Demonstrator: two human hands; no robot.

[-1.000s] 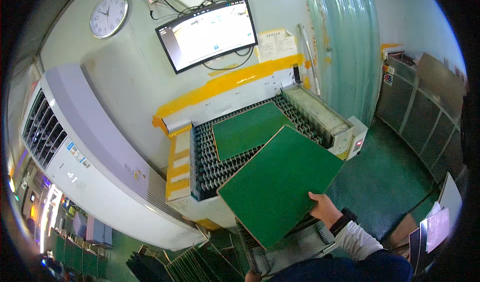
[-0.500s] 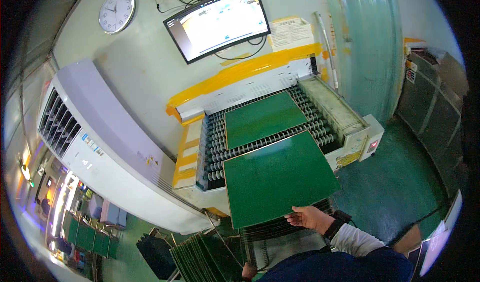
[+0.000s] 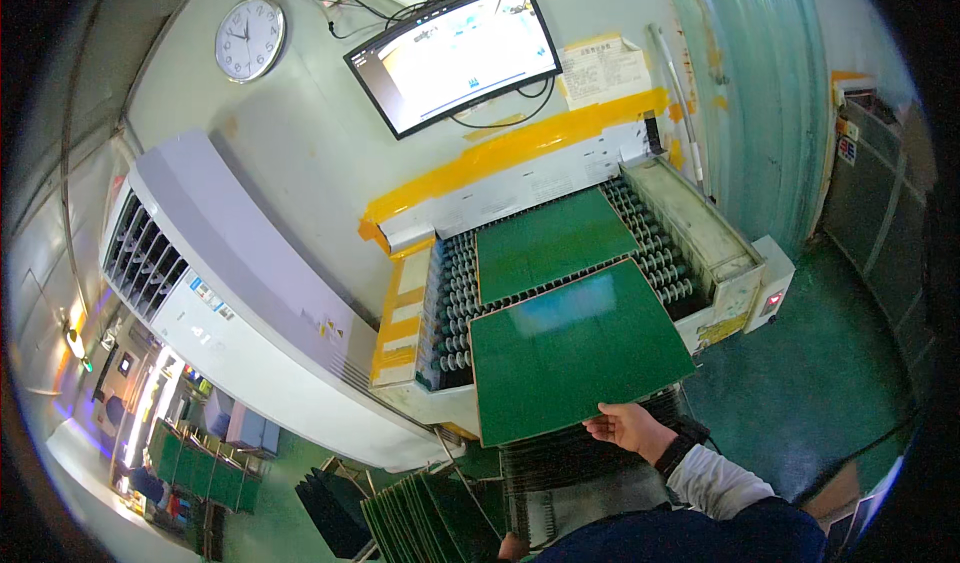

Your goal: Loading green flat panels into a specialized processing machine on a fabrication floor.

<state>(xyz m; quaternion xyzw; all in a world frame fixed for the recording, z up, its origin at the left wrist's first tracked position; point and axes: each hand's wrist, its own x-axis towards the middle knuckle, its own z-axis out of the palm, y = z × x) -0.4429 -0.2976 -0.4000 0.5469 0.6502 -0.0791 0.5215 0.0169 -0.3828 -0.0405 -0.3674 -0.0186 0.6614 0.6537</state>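
Note:
My right hand (image 3: 634, 431) pinches the near edge of a green panel (image 3: 575, 355), thumb on top and the other fingers at or below the edge. That panel reaches over the front of a roller conveyor (image 3: 458, 335), its far edge at the rollers. A second green panel (image 3: 552, 241) lies flat on the rollers just beyond it. Only a small part of my left hand (image 3: 513, 546) shows at the lower edge, beside several upright green panels (image 3: 425, 515); its fingers are mostly hidden.
Yellow tape edges the conveyor's left wall (image 3: 405, 308). A control box (image 3: 772, 285) juts out at its right corner. A tall white air conditioner (image 3: 270, 263) stands left. Above hang a monitor (image 3: 455, 58) and a clock (image 3: 250, 39). Dark panels (image 3: 330, 508) stand lower left.
The held panel has moved slightly forward, closing some of the gap to the panel on the rollers. My right hand keeps its grip. The whole view has shifted a little.

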